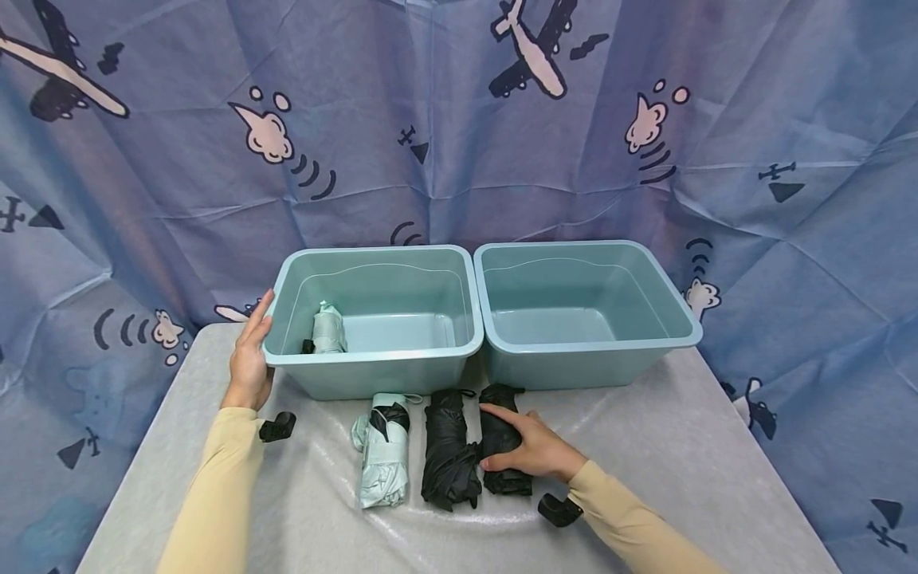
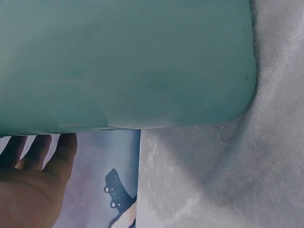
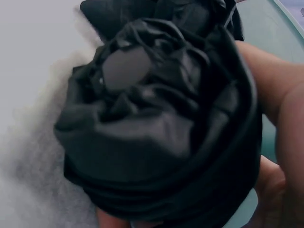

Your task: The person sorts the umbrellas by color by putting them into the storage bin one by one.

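My right hand (image 1: 534,446) grips a black folded umbrella (image 1: 502,434), thumb on its near left side and fingers over its top. The right wrist view shows the gathered cloth end of this umbrella (image 3: 156,133) close up, with fingers around it. Just left of it lies a second black folded umbrella (image 1: 448,454), and beyond that a pale green folded umbrella (image 1: 386,458) with a black patch near its top. My left hand (image 1: 251,367) rests straight fingers on the left end of the left green bin (image 1: 373,375), at the rim.
Inside the left bin, a pale green folded umbrella (image 1: 329,328) leans at the left end beside a small black piece. A second green bin (image 1: 574,367) stands against its right side. Both sit on a grey-covered table (image 1: 315,494) before a blue patterned curtain (image 1: 402,96).
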The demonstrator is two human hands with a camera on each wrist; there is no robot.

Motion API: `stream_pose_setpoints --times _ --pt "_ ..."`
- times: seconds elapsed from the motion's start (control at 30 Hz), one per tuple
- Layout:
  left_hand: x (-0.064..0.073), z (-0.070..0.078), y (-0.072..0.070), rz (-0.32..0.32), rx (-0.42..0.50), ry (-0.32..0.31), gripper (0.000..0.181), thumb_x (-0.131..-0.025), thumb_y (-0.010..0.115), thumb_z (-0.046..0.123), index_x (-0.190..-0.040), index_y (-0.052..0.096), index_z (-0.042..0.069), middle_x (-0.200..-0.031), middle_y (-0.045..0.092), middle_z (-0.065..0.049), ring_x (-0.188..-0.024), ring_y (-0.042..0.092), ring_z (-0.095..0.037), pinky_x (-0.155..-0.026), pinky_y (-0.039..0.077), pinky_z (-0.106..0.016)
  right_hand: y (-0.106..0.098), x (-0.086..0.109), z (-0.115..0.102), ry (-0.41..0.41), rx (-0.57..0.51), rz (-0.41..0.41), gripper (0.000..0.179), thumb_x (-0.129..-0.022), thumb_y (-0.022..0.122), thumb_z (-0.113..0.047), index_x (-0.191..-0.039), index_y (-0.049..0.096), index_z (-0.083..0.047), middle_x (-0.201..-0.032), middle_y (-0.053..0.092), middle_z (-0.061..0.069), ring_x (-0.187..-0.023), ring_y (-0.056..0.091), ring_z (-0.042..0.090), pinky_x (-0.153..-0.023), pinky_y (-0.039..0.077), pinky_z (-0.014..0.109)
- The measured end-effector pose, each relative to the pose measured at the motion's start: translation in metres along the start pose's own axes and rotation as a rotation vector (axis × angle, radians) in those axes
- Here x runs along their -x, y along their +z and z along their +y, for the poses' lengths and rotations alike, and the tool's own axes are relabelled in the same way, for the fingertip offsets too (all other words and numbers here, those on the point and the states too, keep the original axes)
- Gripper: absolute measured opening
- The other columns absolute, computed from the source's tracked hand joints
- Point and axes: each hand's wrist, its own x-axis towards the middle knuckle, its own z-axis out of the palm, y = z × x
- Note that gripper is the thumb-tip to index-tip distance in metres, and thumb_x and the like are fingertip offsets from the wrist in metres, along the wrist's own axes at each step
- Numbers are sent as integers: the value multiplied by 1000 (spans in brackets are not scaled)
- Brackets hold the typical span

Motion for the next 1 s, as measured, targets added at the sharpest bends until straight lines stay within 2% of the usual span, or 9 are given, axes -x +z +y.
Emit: stream_pose_setpoints --times 0.17,0.27,0.4,0.43,0.5,0.63,0.67,0.83,1.0 --pt "-1 0 0 4 -7 -9 53 -112 29 27 -164 19 24 -170 12 2 -152 17 -19 -121 20 -38 0 0 3 -16 -78 -11 90 -76 91 -28 -154 46 -20 -142 45 27 -125 46 41 -100 41 61" --pt "-1 0 1 10 -8 -19 53 -112 30 28 -164 18 24 -170 12 2 -152 17 -18 -121 21 -36 -4 1 7 -29 -213 -57 90 -78 90 -21 -155 44 -17 -158 31 27 -142 31 47 -106 38 61" --pt "-1 -1 1 11 -6 -25 54 -112 30 28 -164 18 23 -170 12 3 -151 18 -18 -120 21 -35 -10 3 13 -6 -367 -102 88 -79 89 -14 -155 44 -20 -163 21 24 -143 25 44 -102 43 48" --pt "-1 -1 1 11 -6 -26 54 -112 30 28 -164 18 23 -170 12 3 -151 18 -18 -120 21 -36 -11 4 15 5 -374 -102 87 -79 89 -15 -154 45 -23 -162 20 24 -131 40 44 -91 49 44" --pt "-1 -1 2 11 -5 -25 54 -112 30 27 -164 18 23 -170 12 3 -151 18 -18 -120 21 -36 -14 6 17 6 -396 -100 87 -80 88 -16 -154 45 -25 -163 19 21 -134 37 40 -94 46 43" --pt "0 -1 2 13 -5 -25 54 -112 30 28 -164 18 24 -170 13 2 -151 18 -18 -120 21 -37 -18 13 17 -24 -428 -85 87 -82 87 -18 -155 43 -29 -166 17 12 -145 25 40 -105 38 57" --pt "0 0 2 15 -6 -25 54 -112 31 28 -164 19 24 -170 13 2 -151 18 -18 -120 21 -37 -19 15 16 -42 -449 -86 87 -82 87 -17 -156 42 -28 -167 17 9 -152 5 37 -112 28 60" --pt "0 1 1 16 -13 -23 54 -112 31 29 -164 18 26 -170 13 3 -152 18 -18 -120 21 -36 -25 27 8 -107 -468 -72 84 -86 83 -17 -157 39 -31 -166 19 3 -151 8 38 -110 30 61" --pt "0 1 1 16 -9 -23 53 -112 30 28 -164 18 25 -170 13 2 -152 18 -18 -121 21 -37 -32 41 -4 -170 -463 -53 81 -89 80 -16 -157 38 -32 -166 21 -1 -152 4 35 -109 8 77"
